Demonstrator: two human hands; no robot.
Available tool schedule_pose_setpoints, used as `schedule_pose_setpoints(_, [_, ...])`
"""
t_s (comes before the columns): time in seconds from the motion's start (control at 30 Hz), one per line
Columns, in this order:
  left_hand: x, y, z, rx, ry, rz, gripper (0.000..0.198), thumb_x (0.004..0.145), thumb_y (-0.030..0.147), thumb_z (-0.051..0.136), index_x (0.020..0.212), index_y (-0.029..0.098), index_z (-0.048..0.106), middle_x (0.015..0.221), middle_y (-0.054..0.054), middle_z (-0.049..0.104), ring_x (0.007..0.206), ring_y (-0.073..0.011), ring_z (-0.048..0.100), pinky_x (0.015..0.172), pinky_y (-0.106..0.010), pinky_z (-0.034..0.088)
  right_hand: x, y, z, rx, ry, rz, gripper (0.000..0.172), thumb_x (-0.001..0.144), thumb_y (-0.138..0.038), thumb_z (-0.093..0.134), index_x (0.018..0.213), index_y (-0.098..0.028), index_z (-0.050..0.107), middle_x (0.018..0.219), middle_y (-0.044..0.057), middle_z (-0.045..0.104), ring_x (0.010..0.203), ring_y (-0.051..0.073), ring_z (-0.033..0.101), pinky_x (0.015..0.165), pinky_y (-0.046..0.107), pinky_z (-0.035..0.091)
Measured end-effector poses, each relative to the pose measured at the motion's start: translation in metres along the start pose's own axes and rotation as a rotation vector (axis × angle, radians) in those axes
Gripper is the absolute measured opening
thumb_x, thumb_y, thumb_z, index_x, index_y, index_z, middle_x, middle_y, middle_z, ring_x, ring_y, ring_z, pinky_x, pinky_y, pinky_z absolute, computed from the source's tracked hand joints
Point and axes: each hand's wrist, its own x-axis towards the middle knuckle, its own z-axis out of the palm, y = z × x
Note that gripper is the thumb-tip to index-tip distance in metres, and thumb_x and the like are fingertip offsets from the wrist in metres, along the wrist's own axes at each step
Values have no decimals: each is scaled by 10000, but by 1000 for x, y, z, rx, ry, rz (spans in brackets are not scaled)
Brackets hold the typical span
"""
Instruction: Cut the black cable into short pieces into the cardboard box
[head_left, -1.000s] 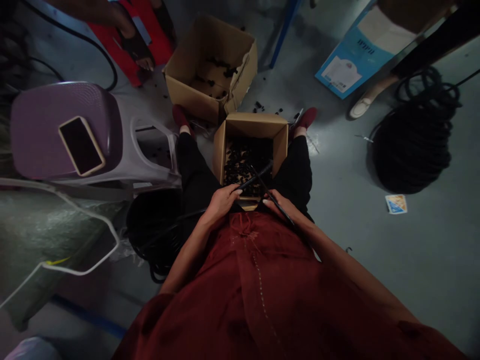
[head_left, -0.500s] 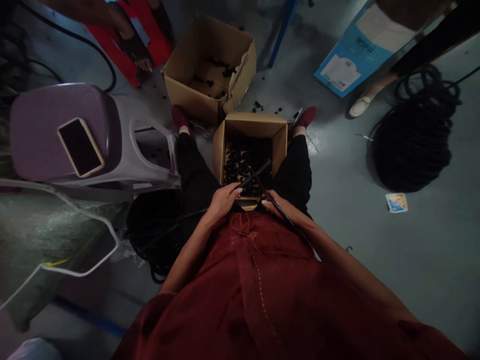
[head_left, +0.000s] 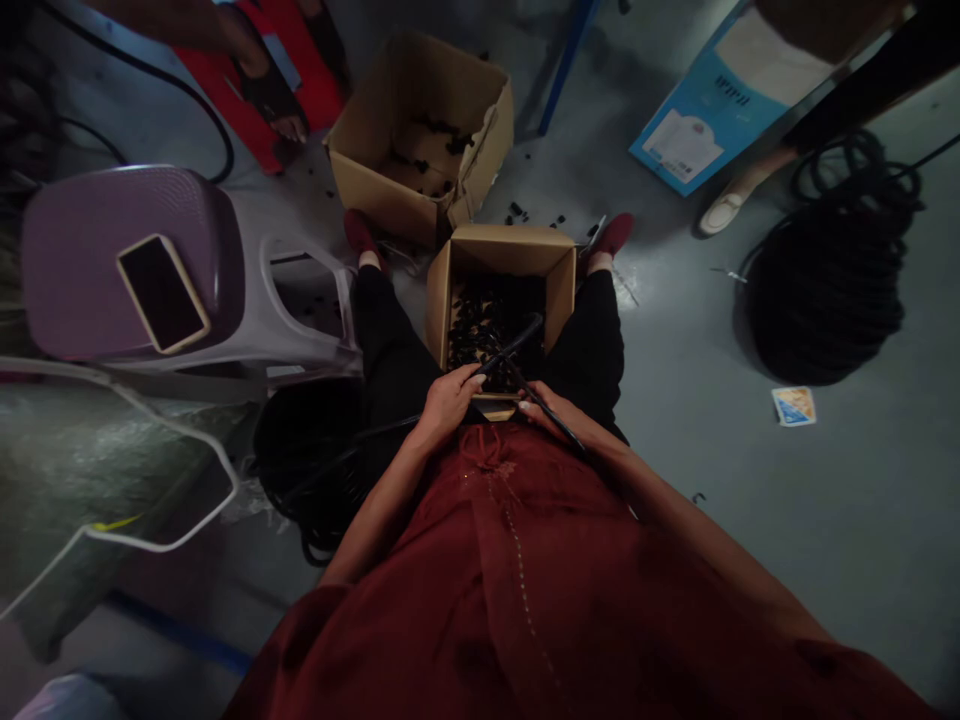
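Observation:
My left hand (head_left: pixel 450 395) is closed around a thin black cord (head_left: pixel 517 340). This cord runs up from the hand over the box and trails back past the wrist toward the left. Closed on a second black length (head_left: pixel 564 428), apparently also cord, is my right hand (head_left: pixel 550 408). The two lengths cross in front of my hands, above the near side of an open cardboard box (head_left: pixel 559 290). Small black pieces (head_left: pixel 472 310) lie inside that box, which stands between my legs. Fine details of the cord ends are too dark to make out.
Behind stands a larger cardboard box (head_left: pixel 382 100) with black bits inside. At left, a phone (head_left: pixel 163 293) lies on a purple stool (head_left: pixel 75 250), with black coils (head_left: pixel 300 470) below. A big black coil (head_left: pixel 825 290) sits right. Another person's hand (head_left: pixel 277 110) shows upper left.
My right hand has shifted very slightly left along with its black length. My left hand and the boxes look nearly the same.

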Motion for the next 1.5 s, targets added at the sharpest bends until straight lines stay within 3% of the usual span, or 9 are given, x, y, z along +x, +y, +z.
schedule_pose_setpoints(0.4, [4, 3, -8, 57, -133, 46, 312, 876, 367, 419, 965, 171, 646, 807, -14, 654, 717, -128, 570, 645, -209, 417, 2, 2, 5, -150, 78, 33, 327, 846, -390, 475, 1119, -211, 488, 941, 76, 647, 840, 218, 600, 719, 298, 431])
schedule_pose_setpoints(0.7, [6, 1, -6, 48, -128, 40, 312, 871, 361, 417, 939, 160, 646, 696, -2, 604, 619, -109, 519, 605, -207, 394, 5, 0, 5, -133, -30, 14, 427, 840, -418, 483, 1196, -187, 438, 1054, 100, 619, 909, 217, 594, 777, 309, 435])
schedule_pose_setpoints(0.8, [0, -8, -12, 3, -91, 21, 336, 869, 374, 407, 940, 149, 646, 697, 2, 595, 598, -99, 501, 604, -206, 393, 6, 2, 3, -101, -72, 39, 454, 839, -434, 487, 1212, -181, 437, 1071, 109, 619, 931, 227, 595, 794, 322, 439])
schedule_pose_setpoints(0.9, [-7, -17, -23, -54, -62, -32, 361, 854, 395, 417, 1000, 151, 639, 704, 6, 590, 587, -94, 490, 600, -206, 397, 6, 6, 0, -36, -15, 20, 450, 847, -457, 471, 1206, -187, 445, 1125, 109, 605, 976, 223, 585, 813, 327, 444])
schedule_pose_setpoints(1.0, [-14, -25, -34, -82, -155, -68, 389, 833, 402, 444, 1060, 147, 629, 733, -1, 600, 627, -102, 505, 623, -212, 409, 6, 8, -2, 36, 17, 5, 430, 857, -473, 447, 1180, -190, 463, 1173, 100, 586, 984, 210, 582, 831, 332, 446])
schedule_pose_setpoints(1.17, [-28, -36, -52, -113, -289, -109, 425, 822, 403, 468, 1120, 134, 609, 782, -15, 622, 657, -107, 507, 664, -224, 415, 8, 6, 1, 26, -47, 23, 456, 834, -445, 494, 1194, -167, 458, 1177, 111, 583, 1037, 229, 562, 868, 342, 433])
schedule_pose_setpoints(1.37, [-38, -42, -65, -188, -253, -121, 370, 819, 400, 481, 1025, 139, 643, 801, -27, 623, 689, -114, 509, 704, -236, 420, 13, 2, 5, -30, -129, 58, 497, 816, -419, 528, 1233, -162, 442, 1126, 118, 603, 1003, 244, 575, 868, 361, 431])
schedule_pose_setpoints(1.5, [-40, -42, -67, -206, -214, -138, 364, 810, 389, 504, 1040, 139, 635, 792, -18, 619, 683, -108, 497, 702, -233, 413, 12, 7, 2, 44, -35, 14, 481, 831, -439, 504, 1227, -172, 444, 1185, 118, 574, 1049, 236, 555, 889, 362, 429])
